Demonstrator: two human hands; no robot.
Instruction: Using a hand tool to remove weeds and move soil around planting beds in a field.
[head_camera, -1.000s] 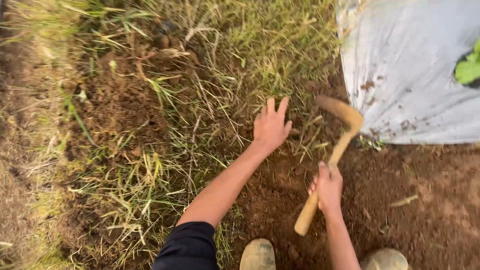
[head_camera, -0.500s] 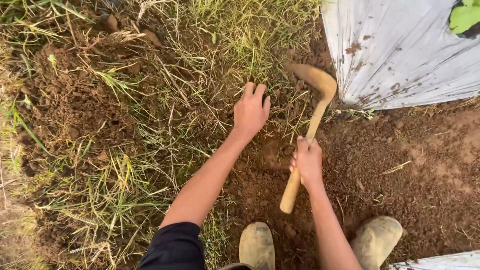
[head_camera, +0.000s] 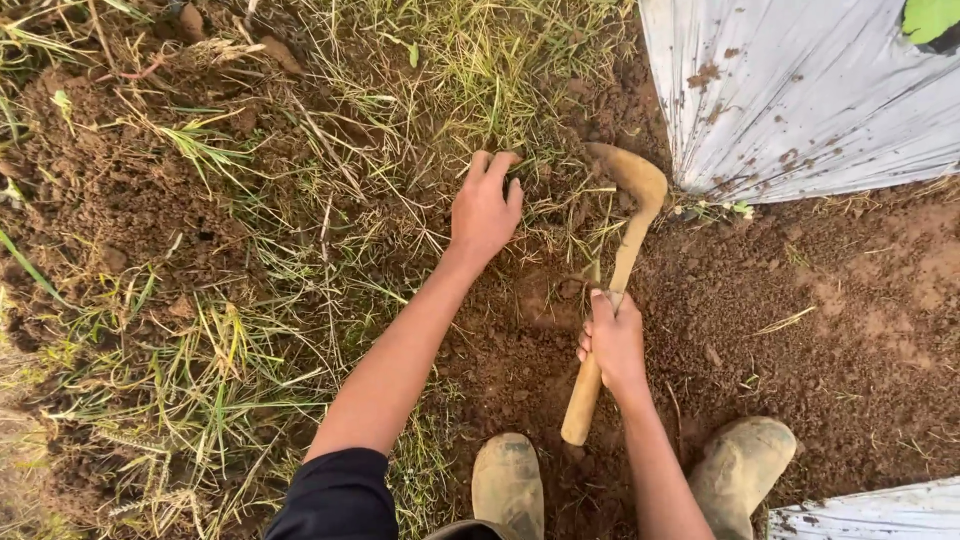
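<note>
— Two bare hands are at work on the ground in the head view. What does each one do?

— The left hand (head_camera: 485, 208) lies palm down on a clump of long green and dry grass (head_camera: 500, 110), fingers curled into the blades. Whether the grip is pinching any stems I cannot tell; the fingertips are buried in the grass.

— And the other?

— The right hand (head_camera: 612, 340) is wrapped tight around the pale wooden handle of a short hand hoe (head_camera: 615, 290), its grip pressed together about midway along the shaft. The butt of the handle points back toward the feet, and the curved, mud-coated blade (head_camera: 630, 175) rests at the edge of the grass clump, just right of the left hand.

— What lies around them?

— Loose brown soil (head_camera: 800, 330) covers the right half of the ground, while tangled grass covers the left. A sheet of silvery-white plastic mulch (head_camera: 800, 90), spotted with dirt, lies at upper right, its edge near the hoe blade. A second strip of the same plastic (head_camera: 880, 510) shows at lower right. Two muddy rubber boots stand at the bottom, the left boot (head_camera: 507, 480) just beside the handle's butt and the right boot (head_camera: 745, 465) near the plastic strip.
</note>
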